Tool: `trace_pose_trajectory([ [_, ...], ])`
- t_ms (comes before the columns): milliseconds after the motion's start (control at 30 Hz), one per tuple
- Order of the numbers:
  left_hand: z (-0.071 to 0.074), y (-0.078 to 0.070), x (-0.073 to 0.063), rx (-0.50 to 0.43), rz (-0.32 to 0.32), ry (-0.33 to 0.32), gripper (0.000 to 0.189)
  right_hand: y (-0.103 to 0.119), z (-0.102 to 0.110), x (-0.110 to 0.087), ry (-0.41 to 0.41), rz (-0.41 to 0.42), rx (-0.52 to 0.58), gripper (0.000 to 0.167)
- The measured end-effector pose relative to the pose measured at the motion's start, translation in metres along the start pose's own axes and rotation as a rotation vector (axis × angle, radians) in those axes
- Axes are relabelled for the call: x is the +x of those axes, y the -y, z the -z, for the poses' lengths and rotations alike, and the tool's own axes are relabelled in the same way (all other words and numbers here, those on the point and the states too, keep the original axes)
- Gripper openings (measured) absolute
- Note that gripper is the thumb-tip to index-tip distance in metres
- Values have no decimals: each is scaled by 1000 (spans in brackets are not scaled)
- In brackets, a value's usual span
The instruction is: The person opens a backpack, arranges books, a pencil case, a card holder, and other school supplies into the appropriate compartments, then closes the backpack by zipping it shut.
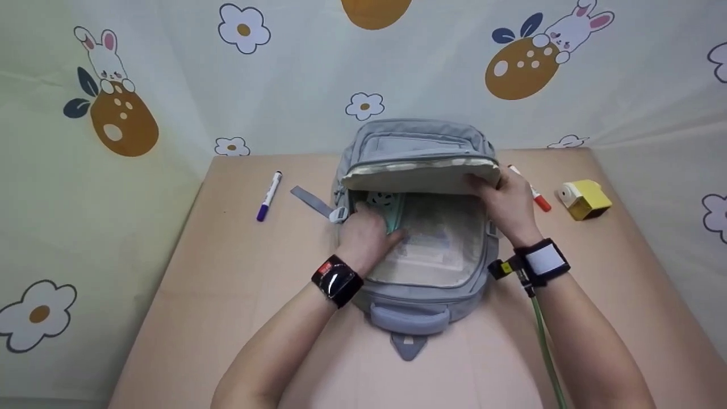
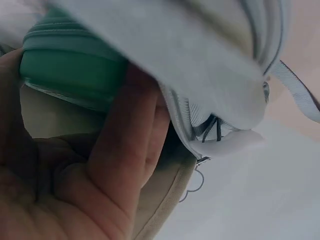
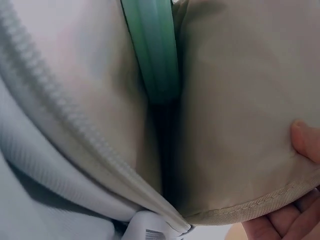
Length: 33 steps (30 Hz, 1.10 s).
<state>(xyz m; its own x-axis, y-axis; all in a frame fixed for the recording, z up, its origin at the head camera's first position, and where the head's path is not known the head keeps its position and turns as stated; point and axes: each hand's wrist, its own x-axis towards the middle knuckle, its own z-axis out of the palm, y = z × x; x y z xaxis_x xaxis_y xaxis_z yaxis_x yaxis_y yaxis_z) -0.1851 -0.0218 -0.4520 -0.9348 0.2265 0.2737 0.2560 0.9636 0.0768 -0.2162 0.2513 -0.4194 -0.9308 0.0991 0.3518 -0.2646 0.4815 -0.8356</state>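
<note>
A light grey backpack [image 1: 420,129] lies on the table, its main compartment unzipped. My right hand [image 1: 511,204] pinches the edge of the raised front flap [image 1: 414,179], thumb on the beige lining [image 3: 240,150] and fingers behind it. Inside the backpack, at the left, is a green pencil case [image 1: 393,213] with a dark pattern on top. My left hand [image 1: 366,236] reaches into the opening and holds the case between thumb and fingers. In the left wrist view, the backpack's fabric edge covers part of the case and the fingertips.
Left of the backpack lies a white marker with a purple cap [image 1: 269,196]. To the right are a red-capped marker [image 1: 541,201], partly behind my right hand, and a yellow pencil sharpener [image 1: 588,199]. A grey strap [image 1: 311,201] sticks out at the backpack's left side.
</note>
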Motion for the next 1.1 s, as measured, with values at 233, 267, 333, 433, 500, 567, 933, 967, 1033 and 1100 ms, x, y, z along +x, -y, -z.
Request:
trace_pose_trajectory([
  [233,18,10,-11,-87,14,29,91,-3,-2,-1,32,-21,34,36],
  [267,25,14,-13,-99,8,29,86,-3,-2,-1,37,-23,38,36],
  [333,38,23,-16,-130,6,35,80,-3,-2,-2,39,-21,40,37],
  [433,58,44,-13,-213,48,53,69,-4,-1,-2,23,-14,32,37],
  [500,67,60,-8,-276,88,49,67,-4,-1,-2,15,-12,30,36],
  [567,73,74,-1,-380,98,47,69,-5,0,-3,10,-16,31,36],
  [933,53,89,31,-800,-158,76,45,-9,0,-5,58,-41,82,37],
  [967,52,88,32,-808,-153,71,40,-9,0,-5,66,-44,89,38],
  [1033,51,85,34,-819,-138,54,32,-10,1,-5,74,-47,103,37],
  [1100,50,83,36,-819,-119,33,28,-11,3,-5,83,-35,111,37],
])
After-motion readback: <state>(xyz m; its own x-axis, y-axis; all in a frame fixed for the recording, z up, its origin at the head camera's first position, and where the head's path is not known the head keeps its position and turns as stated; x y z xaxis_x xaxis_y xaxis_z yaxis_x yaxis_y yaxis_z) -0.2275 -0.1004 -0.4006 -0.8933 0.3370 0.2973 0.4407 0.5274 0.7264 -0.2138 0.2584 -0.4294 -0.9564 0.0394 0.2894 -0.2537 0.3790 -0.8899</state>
